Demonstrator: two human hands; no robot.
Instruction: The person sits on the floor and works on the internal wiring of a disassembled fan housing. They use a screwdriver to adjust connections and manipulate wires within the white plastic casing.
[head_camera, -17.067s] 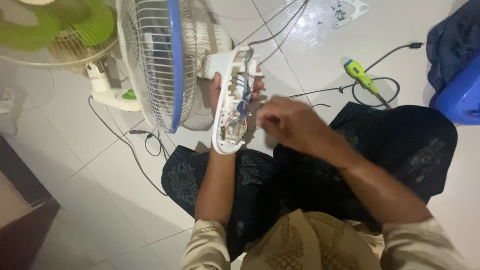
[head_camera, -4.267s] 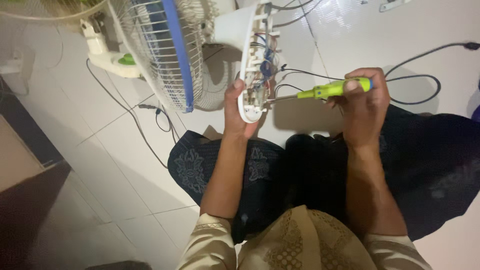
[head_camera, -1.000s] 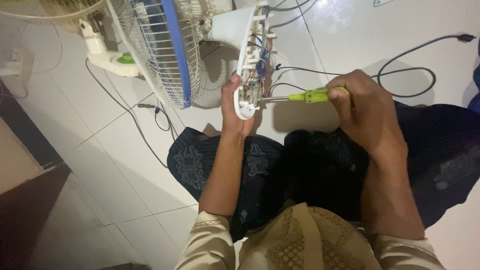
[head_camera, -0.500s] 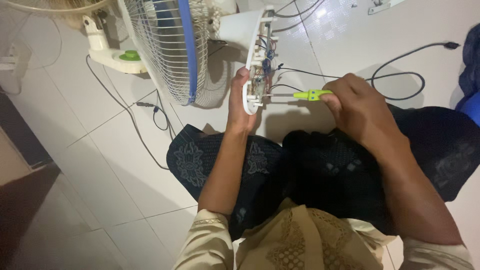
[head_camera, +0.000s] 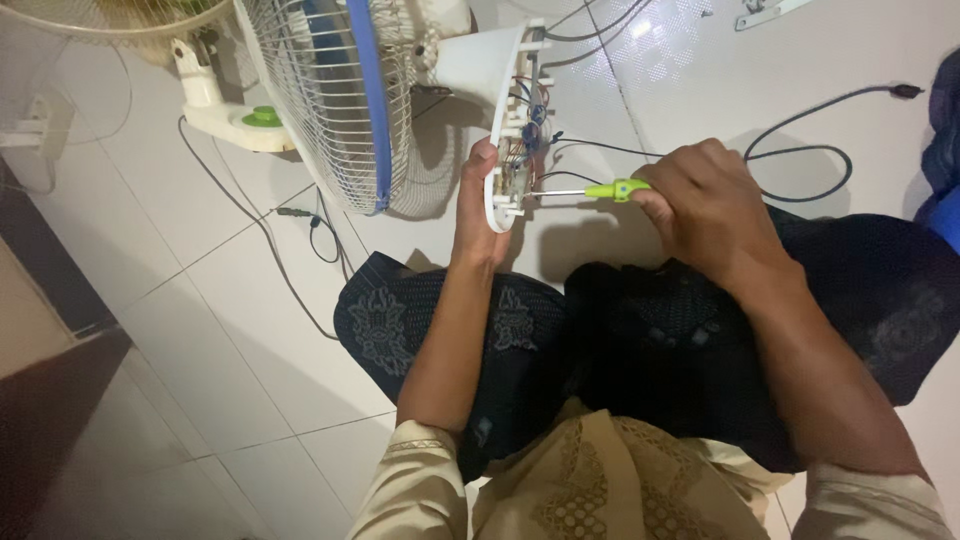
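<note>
The space around the fan base is crowded. To its left, passage is blocked by the wire grille; farther left a second fan's foot and a thin cable lie on the tiles. To the right, open floor is crossed by a looped black cord. The near side is closed off by the knees. Between the left hand and right hand the gap is spanned by the screwdriver.

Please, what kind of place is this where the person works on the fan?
Probably a room in a home, or a small informal repair spot, not a workshop with a bench. The person sits on a white tiled floor, a second fan stands close by, and loose black cables lie on the tiles.
</note>
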